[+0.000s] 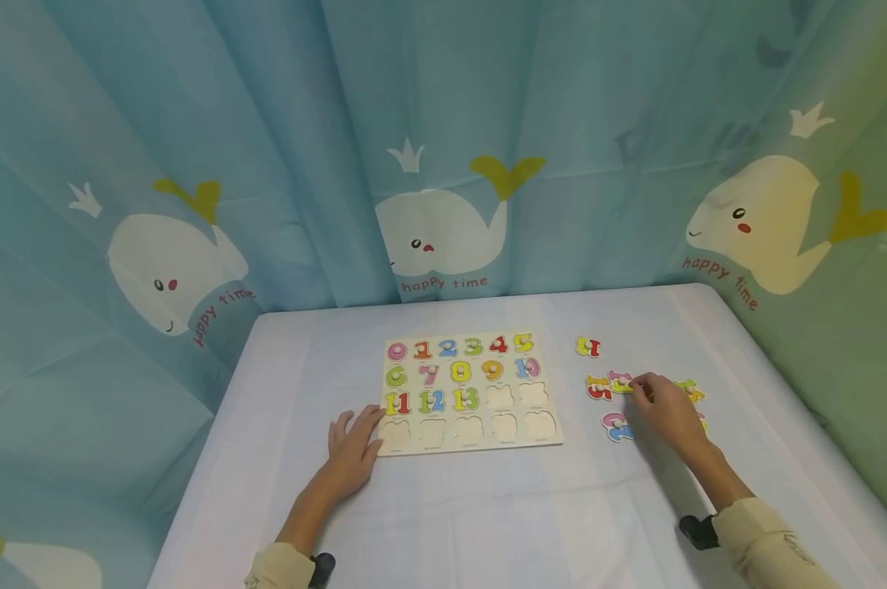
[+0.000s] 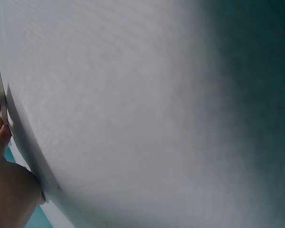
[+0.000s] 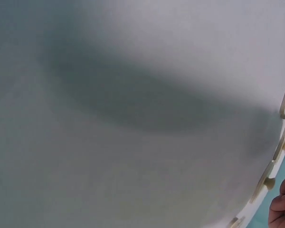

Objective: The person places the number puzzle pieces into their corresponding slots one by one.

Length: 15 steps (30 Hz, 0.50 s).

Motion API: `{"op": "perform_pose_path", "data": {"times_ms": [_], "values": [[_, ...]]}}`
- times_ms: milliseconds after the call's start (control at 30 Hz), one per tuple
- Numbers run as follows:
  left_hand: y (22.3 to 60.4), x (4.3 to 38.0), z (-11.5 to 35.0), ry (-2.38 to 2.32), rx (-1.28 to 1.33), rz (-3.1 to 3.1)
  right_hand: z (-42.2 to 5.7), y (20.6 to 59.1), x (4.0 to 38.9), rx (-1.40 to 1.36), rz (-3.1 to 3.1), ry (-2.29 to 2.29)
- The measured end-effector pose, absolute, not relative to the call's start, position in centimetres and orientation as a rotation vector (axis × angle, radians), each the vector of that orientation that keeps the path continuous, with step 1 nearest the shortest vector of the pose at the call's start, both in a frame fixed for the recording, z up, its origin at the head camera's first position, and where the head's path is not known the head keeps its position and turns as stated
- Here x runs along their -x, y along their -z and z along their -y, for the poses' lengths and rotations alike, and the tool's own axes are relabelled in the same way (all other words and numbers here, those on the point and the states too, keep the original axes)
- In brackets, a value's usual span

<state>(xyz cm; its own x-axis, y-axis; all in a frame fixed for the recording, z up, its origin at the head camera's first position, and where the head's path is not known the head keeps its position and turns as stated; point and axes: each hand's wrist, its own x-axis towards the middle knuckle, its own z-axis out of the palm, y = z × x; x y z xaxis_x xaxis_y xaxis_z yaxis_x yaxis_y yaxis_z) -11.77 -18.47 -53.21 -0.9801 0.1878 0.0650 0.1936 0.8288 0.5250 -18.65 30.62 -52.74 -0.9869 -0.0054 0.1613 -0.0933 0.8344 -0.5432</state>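
While the left hand (image 1: 353, 450) rests on the board (image 1: 471, 449) at its left edge, near the lower left corner, with fingers loose and gripping nothing, the right hand (image 1: 668, 413) is bent over loose pieces toward the table's (image 1: 473, 515) right edge. Its fingertips meet the pink-yellow piece (image 1: 620, 382); whether they grasp it, I cannot tell. The board lies mid-table, between both side edges, bearing numbers (image 1: 461, 372) 0 to 13, with shaped hollows (image 1: 467, 429) along its near edge. Just beside the pink-yellow piece is a red one (image 1: 599, 389); a yellow-red one (image 1: 588, 348) lies nearer the table's far edge, a pink-blue one (image 1: 617, 426) nearer its near edge.
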Motion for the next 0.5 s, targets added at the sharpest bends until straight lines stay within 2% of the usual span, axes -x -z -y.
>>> {"op": "perform_pose_path", "data": {"times_ms": [500], "values": [[53.06,11.74,18.36,0.87,0.298,3.007,-31.13,53.28,18.36,-0.017,2.845,-0.88]]}}
